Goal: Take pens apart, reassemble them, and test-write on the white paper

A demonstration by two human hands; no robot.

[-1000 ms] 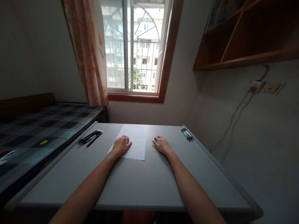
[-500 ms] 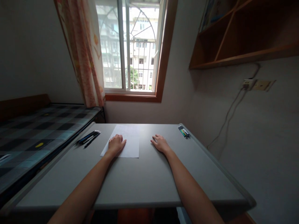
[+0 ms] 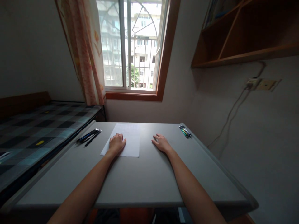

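My left hand [image 3: 117, 143] rests on a white sheet of paper [image 3: 132, 144], its fingers a little bent and its thumb stretched out to the right. Nothing shows in its grasp. To the right of the sheet, my right hand [image 3: 161, 142] lies on the grey table [image 3: 140, 180] with its fingers apart, holding nothing. Several dark pens [image 3: 88, 137] lie in a loose bunch left of the paper. Near the table's right edge, several pens with green, yellow and dark parts [image 3: 185, 131] lie side by side.
On the left stands a bed with a checked cover [image 3: 58, 124]. A curtain [image 3: 87, 62] hangs beside the window [image 3: 133, 46] behind the table. A wooden shelf [image 3: 233, 49] and a wall socket [image 3: 253, 83] with cords are on the right wall.
The camera view has shifted slightly. Both hands stay in nearly the same places on the paper and the table, and the pens have not moved.
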